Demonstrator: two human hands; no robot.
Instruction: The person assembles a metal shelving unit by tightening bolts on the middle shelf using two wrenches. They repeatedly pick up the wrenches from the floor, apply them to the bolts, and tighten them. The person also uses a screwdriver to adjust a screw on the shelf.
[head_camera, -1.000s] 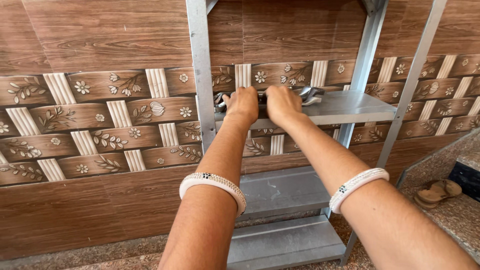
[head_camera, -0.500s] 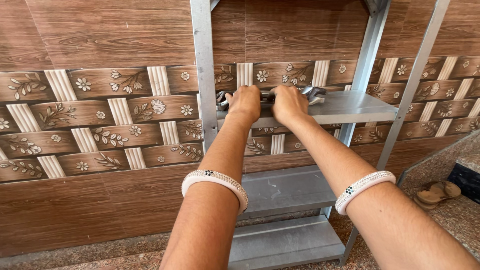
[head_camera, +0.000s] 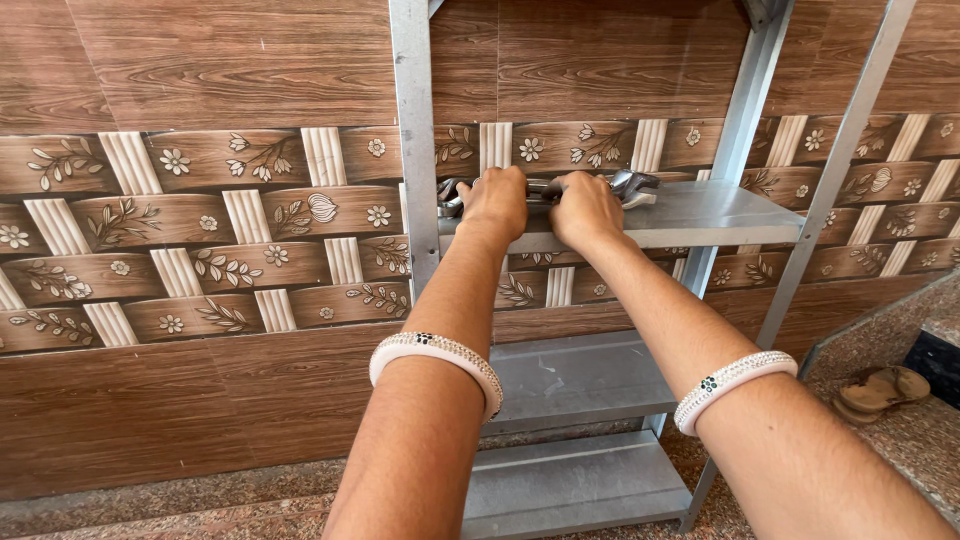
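2 hands, left hand (head_camera: 497, 203) and right hand (head_camera: 583, 208), fingers clenched on wrenches (head_camera: 634, 186), metal shelf (head_camera: 720, 212)

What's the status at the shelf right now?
Left hand and right hand both closed on metal wrenches lying on the grey rack shelf. Fingers hidden behind knuckles. Nothing blocking; sandals off to the right.

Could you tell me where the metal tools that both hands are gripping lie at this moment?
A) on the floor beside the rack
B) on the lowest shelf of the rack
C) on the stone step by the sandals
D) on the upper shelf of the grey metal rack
D: the left hand and right hand grip metal tools resting on the upper shelf of the grey metal rack.
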